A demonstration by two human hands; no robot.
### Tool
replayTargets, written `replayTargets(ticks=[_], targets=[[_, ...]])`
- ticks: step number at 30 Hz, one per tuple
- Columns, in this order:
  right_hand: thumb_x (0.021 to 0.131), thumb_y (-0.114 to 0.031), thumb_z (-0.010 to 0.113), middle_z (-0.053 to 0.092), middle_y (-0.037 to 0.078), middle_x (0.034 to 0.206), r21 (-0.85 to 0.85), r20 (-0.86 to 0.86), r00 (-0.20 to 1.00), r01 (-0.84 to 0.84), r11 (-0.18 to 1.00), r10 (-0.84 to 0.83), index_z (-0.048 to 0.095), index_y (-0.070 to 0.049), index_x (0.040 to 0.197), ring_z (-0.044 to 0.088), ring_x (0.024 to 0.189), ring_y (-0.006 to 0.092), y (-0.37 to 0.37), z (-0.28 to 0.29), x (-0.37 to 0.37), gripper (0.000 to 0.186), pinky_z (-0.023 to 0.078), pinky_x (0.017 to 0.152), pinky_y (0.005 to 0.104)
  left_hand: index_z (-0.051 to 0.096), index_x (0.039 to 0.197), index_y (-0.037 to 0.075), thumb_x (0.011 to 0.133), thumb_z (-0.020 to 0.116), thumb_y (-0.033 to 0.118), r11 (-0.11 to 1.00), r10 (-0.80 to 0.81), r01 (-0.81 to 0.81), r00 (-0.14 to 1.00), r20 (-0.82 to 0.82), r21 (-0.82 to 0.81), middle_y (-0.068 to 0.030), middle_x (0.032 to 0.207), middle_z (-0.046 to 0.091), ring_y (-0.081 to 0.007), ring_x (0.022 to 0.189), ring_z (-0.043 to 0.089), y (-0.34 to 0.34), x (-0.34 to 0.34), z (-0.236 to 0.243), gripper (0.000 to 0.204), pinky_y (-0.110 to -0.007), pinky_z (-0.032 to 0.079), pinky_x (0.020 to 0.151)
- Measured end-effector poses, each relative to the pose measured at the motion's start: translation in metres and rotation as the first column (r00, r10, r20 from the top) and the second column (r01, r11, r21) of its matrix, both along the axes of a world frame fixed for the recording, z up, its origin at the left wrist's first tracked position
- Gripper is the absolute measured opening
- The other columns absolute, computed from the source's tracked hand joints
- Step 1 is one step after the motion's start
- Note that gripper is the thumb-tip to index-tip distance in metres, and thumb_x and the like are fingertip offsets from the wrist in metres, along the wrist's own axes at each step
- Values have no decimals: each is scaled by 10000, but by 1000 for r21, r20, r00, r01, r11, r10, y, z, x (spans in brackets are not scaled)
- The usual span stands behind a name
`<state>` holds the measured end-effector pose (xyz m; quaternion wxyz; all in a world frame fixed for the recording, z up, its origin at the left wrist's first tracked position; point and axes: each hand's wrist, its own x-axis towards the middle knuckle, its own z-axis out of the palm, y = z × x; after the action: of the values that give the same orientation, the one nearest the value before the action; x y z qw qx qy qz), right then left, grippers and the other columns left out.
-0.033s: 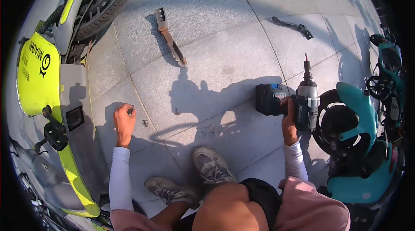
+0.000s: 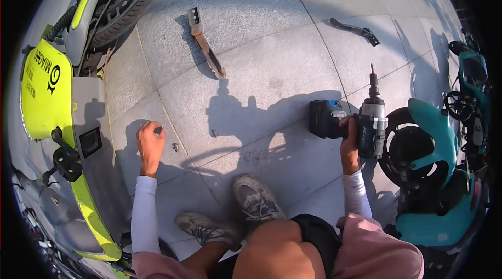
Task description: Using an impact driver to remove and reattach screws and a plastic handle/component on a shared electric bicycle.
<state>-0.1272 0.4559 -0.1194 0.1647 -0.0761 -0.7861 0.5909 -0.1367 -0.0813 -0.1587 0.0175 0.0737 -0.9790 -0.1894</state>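
Observation:
My right hand point(image 2: 349, 140) is closed round the grip of a cordless impact driver point(image 2: 372, 127), a dark tool with a grey nose. Its thin bit points away from me, and its blue-black battery point(image 2: 326, 118) sits to the left of the hand. Over the paving on the left, my left hand point(image 2: 150, 143) is closed with thumb and fingers pinched round a small dark piece, mostly hidden, whose kind I cannot make out. Just right of that hand a small metal bolt-like part point(image 2: 175, 147) lies on the ground, and another small part point(image 2: 214, 133) lies farther right.
A brownish metal bracket point(image 2: 208, 49) and a black curved bracket point(image 2: 355, 32) lie farther out on the grey tiles. A yellow-and-grey scooter point(image 2: 49, 91) flanks me on the left, teal scooters point(image 2: 434, 221) on the right. My shoes point(image 2: 256, 198) are close in front.
My left hand has shifted very slightly, and its fingers curl a little differently round the small dark piece. The right hand and driver are almost unmoved.

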Motion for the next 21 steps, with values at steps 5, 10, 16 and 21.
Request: replayTargets(ticks=[5,10,16,21], targets=[[987,-158,430,537,42,757,129,-28,1000,13,992,-9,512,-57,764,515,743,152,2,-7,-3,258,422,749,304,657,861,21,746,730,47,973,-188,197,978,-86,116,-119,892,663,-328,897,616,77,-67,14,139,-414,471,818],[974,-198,433,554,41,717,153,45,996,67,986,-75,532,-58,728,512,681,159,-20,6,-12,301,414,717,296,650,948,10,784,697,51,824,-464,531,832,-304,198,-120,952,658,-316,941,624,208,-169,28,175,-390,485,822],[919,-200,560,527,8,661,279,30,998,46,959,-57,534,-78,791,508,634,159,-13,15,-13,179,404,630,305,504,1268,13,807,706,174,700,-665,708,694,-275,95,-150,1220,548,-321,1114,542,382,-278,-41,529,-429,470,938],[888,-365,666,591,141,1067,-507,160,987,54,860,32,491,8,1230,601,891,179,4,-53,26,535,489,754,260,464,1337,25,865,643,160,746,-628,666,693,-354,-18,-157,1337,515,-307,1225,501,497,-350,-66,523,-462,419,1013]])
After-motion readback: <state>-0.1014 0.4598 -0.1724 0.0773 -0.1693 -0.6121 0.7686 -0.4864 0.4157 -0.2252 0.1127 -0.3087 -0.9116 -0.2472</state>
